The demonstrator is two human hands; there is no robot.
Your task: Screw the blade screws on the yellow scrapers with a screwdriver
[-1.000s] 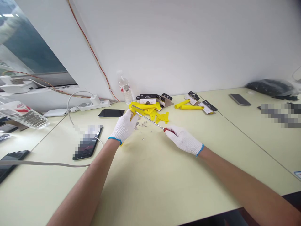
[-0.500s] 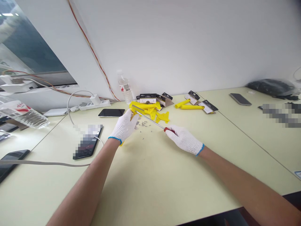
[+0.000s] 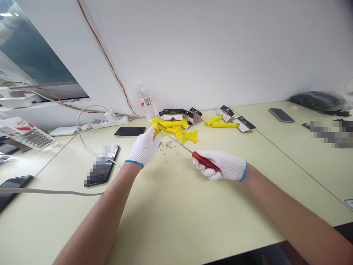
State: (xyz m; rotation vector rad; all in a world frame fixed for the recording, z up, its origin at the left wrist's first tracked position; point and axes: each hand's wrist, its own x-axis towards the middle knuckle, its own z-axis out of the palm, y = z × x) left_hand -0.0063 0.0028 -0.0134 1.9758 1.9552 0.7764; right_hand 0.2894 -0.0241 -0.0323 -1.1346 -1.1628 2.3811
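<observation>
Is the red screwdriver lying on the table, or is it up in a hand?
It's up in a hand. The gloved right hand is wrapped around the red handle of the screwdriver, and its metal shaft points across to the left hand.

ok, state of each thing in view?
Left hand: gloved, gripping yellow plastic piece
Right hand: gloved, gripping screwdriver
Screwdriver: tip at the yellow piece
Small metal bits: scattered on desk
Water bottle: upright
Phone: flat, screen dark
Power strip: plug in

The right hand (image 3: 222, 165) grips a red-handled screwdriver (image 3: 205, 161), its tip at a yellow plastic piece (image 3: 157, 129) in the left hand (image 3: 145, 146).
</observation>
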